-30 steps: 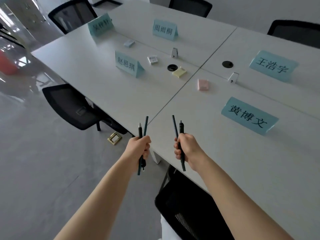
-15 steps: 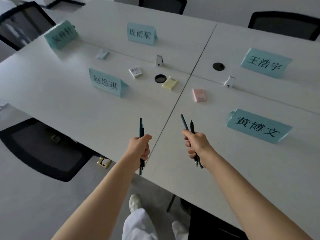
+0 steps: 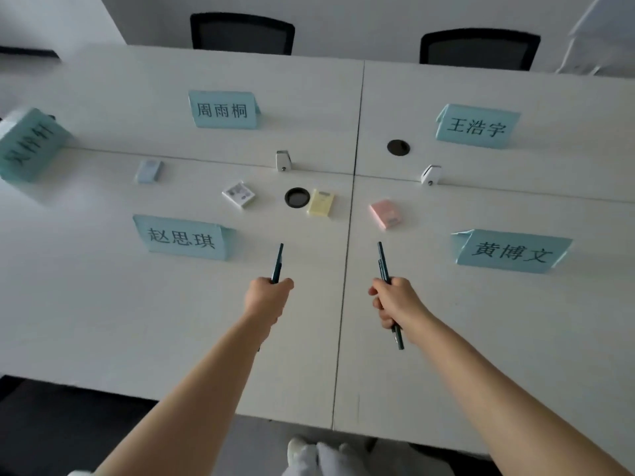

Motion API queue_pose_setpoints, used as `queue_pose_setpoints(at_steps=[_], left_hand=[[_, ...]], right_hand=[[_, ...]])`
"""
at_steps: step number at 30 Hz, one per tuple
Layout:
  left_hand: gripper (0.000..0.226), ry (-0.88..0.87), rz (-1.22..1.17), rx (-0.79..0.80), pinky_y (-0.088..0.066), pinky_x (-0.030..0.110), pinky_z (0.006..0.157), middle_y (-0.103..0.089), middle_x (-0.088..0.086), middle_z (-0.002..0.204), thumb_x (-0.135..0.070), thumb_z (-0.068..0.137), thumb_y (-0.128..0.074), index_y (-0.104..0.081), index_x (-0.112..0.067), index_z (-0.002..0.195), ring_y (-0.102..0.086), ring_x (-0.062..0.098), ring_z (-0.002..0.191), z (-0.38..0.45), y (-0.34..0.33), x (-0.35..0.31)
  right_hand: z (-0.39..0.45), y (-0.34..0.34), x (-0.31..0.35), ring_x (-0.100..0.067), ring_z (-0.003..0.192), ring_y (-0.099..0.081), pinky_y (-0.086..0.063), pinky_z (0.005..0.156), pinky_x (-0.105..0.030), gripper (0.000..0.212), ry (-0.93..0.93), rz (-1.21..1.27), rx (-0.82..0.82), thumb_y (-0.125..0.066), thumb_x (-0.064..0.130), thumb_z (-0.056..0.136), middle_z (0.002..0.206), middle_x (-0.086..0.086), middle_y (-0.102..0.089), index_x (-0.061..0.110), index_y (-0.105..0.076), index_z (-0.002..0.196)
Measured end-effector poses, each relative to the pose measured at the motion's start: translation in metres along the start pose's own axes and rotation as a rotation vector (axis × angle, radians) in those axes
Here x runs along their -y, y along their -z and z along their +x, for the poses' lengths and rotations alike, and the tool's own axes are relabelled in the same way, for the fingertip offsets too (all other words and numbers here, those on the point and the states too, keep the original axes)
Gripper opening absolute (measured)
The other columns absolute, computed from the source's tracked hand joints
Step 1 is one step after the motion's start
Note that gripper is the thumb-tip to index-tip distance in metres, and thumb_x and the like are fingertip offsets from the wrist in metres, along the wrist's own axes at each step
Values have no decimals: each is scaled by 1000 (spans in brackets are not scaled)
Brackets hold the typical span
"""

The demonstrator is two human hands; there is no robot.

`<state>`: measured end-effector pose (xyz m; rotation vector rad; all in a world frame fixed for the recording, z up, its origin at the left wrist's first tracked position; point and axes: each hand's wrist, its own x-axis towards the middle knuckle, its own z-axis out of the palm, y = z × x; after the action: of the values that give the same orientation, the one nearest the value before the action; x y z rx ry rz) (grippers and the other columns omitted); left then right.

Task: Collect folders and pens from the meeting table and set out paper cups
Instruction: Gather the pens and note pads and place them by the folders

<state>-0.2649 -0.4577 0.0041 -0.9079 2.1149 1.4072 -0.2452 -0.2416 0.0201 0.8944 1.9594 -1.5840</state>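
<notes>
**Pens in both fists, square to the table**

Since a second ago I have swung round from the table's corner to face its long side, and my arms now reach out over the top instead of hanging off the edge. My left hand (image 3: 268,297) has its grip clamped on dark teal pens (image 3: 277,263), fingers curled tight, the slim barrels poking up and away from my knuckles; how many are in that fist I cannot tell. My right hand (image 3: 395,300) is wrapped round its own dark pens (image 3: 384,261), at least two, with tips showing above the fist and ends sticking out below my wrist.

The white table (image 3: 103,321) is smooth and matt, made of panels that meet at a seam running between my hands. Its near edge lies under my forearms, and there is bare top around both fists. Folded pale-teal name card 赵思琪 (image 3: 182,238) stands beyond my left hand, 黄博文 (image 3: 512,252) beyond my right. Further off stand 周雨桐 (image 3: 222,109) and 王浩宇 (image 3: 477,126).

Between the cards lie small flat packets: a yellow one (image 3: 321,203) just beside a round black cable port (image 3: 297,197), a pink one (image 3: 385,214), a white printed one (image 3: 238,194) and a pale blue one (image 3: 148,171). Two black mesh chairs (image 3: 242,34) stand at the far side.
</notes>
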Motion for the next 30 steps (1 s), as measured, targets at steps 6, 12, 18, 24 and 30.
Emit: queue_pose_setpoints(at_steps=[6, 12, 18, 24, 30], left_hand=[[13, -111, 162, -69, -34, 23, 48, -54, 3, 68, -23, 79, -60, -56, -10, 78, -45, 19, 52, 36, -11, -51], [20, -108, 281, -140, -43, 26, 58, -60, 2, 75, -29, 77, -64, -60, -14, 90, -55, 19, 63, 87, -45, -108], [45, -179, 592, -210, -51, 36, 78, -61, 5, 108, -37, 78, -67, -52, -15, 115, -61, 30, 97, 142, -89, -146], [67, -207, 747, -218, -39, 38, 74, -47, 9, 127, -51, 82, -67, -39, -11, 128, -58, 33, 111, 182, -120, -162], [64, -208, 812, -205, -44, 38, 76, -43, 11, 127, -48, 84, -68, -39, -8, 124, -60, 35, 108, 202, -126, -156]], right_hand=[[58, 20, 29, -17, 41, -32, -27, 39, -20, 13, -7, -106, -136, -41, 16, 89, 62, -6, -42, 8, -52, 86], [135, 48, 72, -37, 85, -61, -49, 68, -34, 24, 143, -560, -266, -46, 16, 90, 101, -20, -65, 5, -58, 108], [198, 51, 105, -38, 96, -59, -40, 72, -32, 33, 163, -706, -295, -55, 22, 89, 118, -18, -47, 5, -50, 117], [237, 45, 106, -38, 94, -63, -41, 69, -33, 60, 133, -871, -271, -70, 44, 80, 119, -16, -41, 4, -44, 116], [247, 28, 99, -38, 95, -62, -46, 71, -38, 63, 114, -903, -308, -75, 38, 77, 119, -15, -41, 8, -38, 118]])
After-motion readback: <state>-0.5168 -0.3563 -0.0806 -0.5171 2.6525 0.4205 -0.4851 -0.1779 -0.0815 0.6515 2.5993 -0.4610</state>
